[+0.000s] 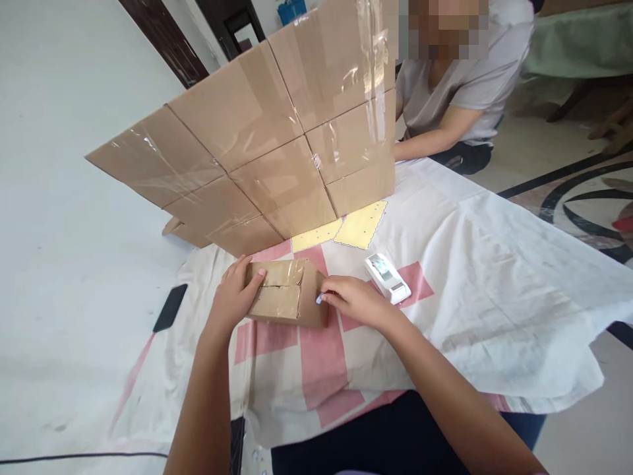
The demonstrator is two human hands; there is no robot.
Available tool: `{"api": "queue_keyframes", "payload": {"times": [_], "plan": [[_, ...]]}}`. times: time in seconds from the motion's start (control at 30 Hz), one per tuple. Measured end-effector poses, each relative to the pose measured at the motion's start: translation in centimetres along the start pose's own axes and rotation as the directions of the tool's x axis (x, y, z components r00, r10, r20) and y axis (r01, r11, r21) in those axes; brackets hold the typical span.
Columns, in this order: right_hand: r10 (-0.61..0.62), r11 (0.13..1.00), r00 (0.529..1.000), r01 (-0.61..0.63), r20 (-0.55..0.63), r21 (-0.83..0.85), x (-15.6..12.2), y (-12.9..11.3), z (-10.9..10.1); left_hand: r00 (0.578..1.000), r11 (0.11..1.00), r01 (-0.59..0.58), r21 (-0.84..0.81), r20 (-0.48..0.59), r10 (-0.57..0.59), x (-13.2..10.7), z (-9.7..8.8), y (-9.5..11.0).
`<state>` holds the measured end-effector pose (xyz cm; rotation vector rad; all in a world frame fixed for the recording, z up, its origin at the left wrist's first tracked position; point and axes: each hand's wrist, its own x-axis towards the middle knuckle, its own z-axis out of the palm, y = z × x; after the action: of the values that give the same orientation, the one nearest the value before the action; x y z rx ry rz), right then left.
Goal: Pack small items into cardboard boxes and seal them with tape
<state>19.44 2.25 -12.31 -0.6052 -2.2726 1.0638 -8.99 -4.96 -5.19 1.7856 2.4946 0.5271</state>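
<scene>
A small taped cardboard box (281, 293) lies on the cloth in front of me. My left hand (232, 293) grips its left end, with the thumb pressed on the top and the fingers at the far edge. At the box's right end, my right hand (346, 297) pinches a small bluish-white piece (319, 299), too small to name, close against the cardboard. Just right of that hand rests a white handheld device (388, 277) with a small screen, touched by neither hand.
A large panel of taped cardboard (267, 145) stands upright behind the box. Yellow patterned sheets (353, 227) lie at its foot. A black flat object (170, 308) is at the left. Beyond the panel sits a person (459, 99). White and pink cloth (459, 264) covers the table.
</scene>
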Motion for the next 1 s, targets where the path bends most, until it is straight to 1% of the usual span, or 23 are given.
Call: {"api": "queue_keyframes", "payload": {"times": [0.13, 0.33, 0.43, 0.5, 0.57, 0.63, 0.67, 0.7, 0.73, 0.77, 0.8, 0.83, 0.87, 0.9, 0.93, 0.97, 1.0], "plan": [[0.011, 1.000, 1.000, -0.010, 0.015, -0.016, 0.4, -0.9, 0.3, 1.000, 1.000, 0.021, 0.019, 0.000, -0.021, -0.1, 0.0, 0.7], [-0.016, 0.999, 0.999, 0.018, -0.035, 0.036, 0.8, -0.5, 0.7, 0.999, 0.998, 0.049, 0.035, 0.017, -0.050, -0.3, -0.4, 1.7], [0.021, 0.999, 0.999, -0.019, -0.030, 0.043, 1.0, -0.4, 1.1, 0.998, 0.997, 0.055, 0.053, 0.019, -0.056, -0.5, -0.4, 1.9], [0.057, 0.998, 0.998, -0.057, -0.023, 0.019, 1.1, -0.5, 1.2, 0.999, 0.997, 0.039, 0.064, 0.019, -0.040, -0.4, -0.3, 1.9], [0.112, 0.993, 0.992, -0.113, -0.059, -0.015, 1.3, -0.4, 1.2, 1.000, 0.998, 0.015, 0.065, 0.019, -0.016, 0.0, -0.2, 1.9], [0.156, 0.986, 0.980, -0.162, -0.124, -0.036, 1.4, -0.2, 1.1, 1.000, 0.998, 0.004, 0.055, 0.020, -0.005, 0.3, -0.3, 2.0], [0.163, 0.985, 0.977, -0.169, -0.139, -0.029, 1.4, -0.1, 1.0, 1.000, 0.999, 0.010, 0.048, 0.007, -0.010, 0.3, -0.4, 2.2], [0.155, 0.988, 0.979, -0.157, -0.129, -0.006, 1.4, 0.0, 1.0, 0.999, 0.999, 0.020, 0.035, -0.040, -0.019, 0.0, -0.4, 2.3], [0.132, 0.991, 0.986, -0.130, -0.099, 0.029, 1.3, 0.1, 1.0, 0.992, 1.000, 0.023, 0.012, -0.124, -0.021, -0.6, -0.3, 2.6], [0.104, 0.993, 0.992, -0.100, -0.066, 0.067, 1.2, 0.1, 1.1, 0.972, 1.000, 0.008, -0.019, -0.235, -0.013, -1.5, 0.1, 2.9], [0.079, 0.993, 0.996, -0.075, -0.040, 0.096, 1.1, 0.0, 1.2, 0.935, 0.998, -0.031, -0.051, -0.354, 0.011, -2.7, 0.7, 3.3], [0.062, 0.993, 0.998, -0.059, -0.033, 0.105, 0.9, -0.1, 1.5, 0.885, 0.993, -0.089, -0.079, -0.464, 0.043, -4.2, 1.6, 3.8], [0.058, 0.995, 0.997, -0.054, -0.045, 0.088, 0.8, -0.2, 1.9, 0.832, 0.981, -0.165, -0.097, -0.549, 0.085, -5.8, 2.8, 4.3], [0.063, 0.997, 0.996, -0.060, -0.067, 0.049, 0.6, -0.3, 2.3, 0.791, 0.967, -0.233, -0.098, -0.598, 0.130, -7.3, 4.3, 4.8], [0.070, 0.997, 0.993, -0.071, -0.091, -0.007, 0.5, -0.4, 2.8, 0.758, 0.955, -0.275, -0.111, -0.637, 0.145, -8.8, 5.8, 5.3], [0.072, 0.995, 0.991, -0.080, -0.112, -0.067, 0.4, -0.5, 3.2, 0.709, 0.941, -0.316, -0.118, -0.689, 0.152, -9.9, 7.4, 5.7], [0.065, 0.989, 0.990, -0.080, -0.125, -0.124, 0.3, -0.5, 3.6, 0.664, 0.938, -0.321, -0.127, -0.737, 0.128, -10.8, 8.8, 6.1]]}}
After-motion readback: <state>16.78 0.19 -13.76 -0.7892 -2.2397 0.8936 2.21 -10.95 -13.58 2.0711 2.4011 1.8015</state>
